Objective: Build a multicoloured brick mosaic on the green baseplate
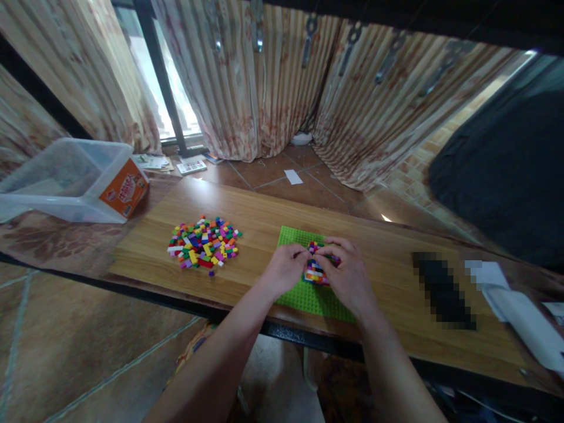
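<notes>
A green studded baseplate (pixel 291 298) lies on the wooden tabletop in front of me. On it stands a low multicoloured structure of toy bricks (pixel 315 274), partly covered by my fingers. From the left, my left hand (pixel 284 267) reaches to the structure with thumb and fingertips pinched together at its top. My right hand (pixel 348 270) comes in from the other side, its fingers curled over the bricks and its fingertips meeting those of the left. Whatever sits between the fingertips is too small and hidden to make out.
A loose heap of coloured bricks (pixel 205 242) lies left of the baseplate. Beyond the left end stands a clear plastic bin (pixel 83 182) with an orange label. Toward the right are a blurred black object (pixel 445 291) and a white object (pixel 529 320).
</notes>
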Tool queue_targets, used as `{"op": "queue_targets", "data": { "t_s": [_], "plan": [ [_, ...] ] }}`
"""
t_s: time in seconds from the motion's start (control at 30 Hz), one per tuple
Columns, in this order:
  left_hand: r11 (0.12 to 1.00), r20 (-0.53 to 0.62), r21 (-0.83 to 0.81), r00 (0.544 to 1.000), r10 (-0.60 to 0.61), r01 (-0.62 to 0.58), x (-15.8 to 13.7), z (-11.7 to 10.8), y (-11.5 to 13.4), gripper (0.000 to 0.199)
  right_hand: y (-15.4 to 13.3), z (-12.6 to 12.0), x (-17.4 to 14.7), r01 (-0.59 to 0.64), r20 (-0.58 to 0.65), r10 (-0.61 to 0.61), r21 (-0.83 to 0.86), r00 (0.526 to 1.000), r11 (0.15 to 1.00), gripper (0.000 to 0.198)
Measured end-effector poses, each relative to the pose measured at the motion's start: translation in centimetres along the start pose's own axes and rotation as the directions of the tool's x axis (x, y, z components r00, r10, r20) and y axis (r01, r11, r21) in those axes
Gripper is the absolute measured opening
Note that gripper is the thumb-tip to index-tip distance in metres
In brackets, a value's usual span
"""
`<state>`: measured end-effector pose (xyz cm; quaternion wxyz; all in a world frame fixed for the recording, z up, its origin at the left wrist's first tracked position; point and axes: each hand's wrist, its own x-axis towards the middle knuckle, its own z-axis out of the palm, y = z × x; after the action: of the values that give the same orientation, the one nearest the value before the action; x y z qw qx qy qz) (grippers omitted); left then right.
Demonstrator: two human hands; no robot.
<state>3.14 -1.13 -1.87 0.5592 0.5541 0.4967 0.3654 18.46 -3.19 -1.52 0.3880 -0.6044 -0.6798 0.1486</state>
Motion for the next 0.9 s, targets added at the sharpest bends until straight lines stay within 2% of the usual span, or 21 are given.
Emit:
{"op": "queue_targets", "data": {
  "t_s": [0.2,0.43,0.9],
  "plan": [
    [1.000,-0.012,0.025,1.000,0.003,-0.003,0.0,0.2,0.1,0.026,0.3,-0.3,0.1,-0.069,-0.054,0.073,0.080,0.996,0.994,0.017],
    [0.999,0.007,0.020,0.999,0.039,-0.039,0.1,0.1,-0.2,0.029,0.6,0.5,0.0,-0.076,-0.051,0.080,0.069,0.995,0.995,0.014],
    [1.000,-0.011,-0.001,1.000,0.023,-0.023,0.0,0.2,0.1,0.031,0.9,1.0,0.2,-0.117,-0.043,0.123,0.121,0.991,0.986,0.011]
  ]
}}
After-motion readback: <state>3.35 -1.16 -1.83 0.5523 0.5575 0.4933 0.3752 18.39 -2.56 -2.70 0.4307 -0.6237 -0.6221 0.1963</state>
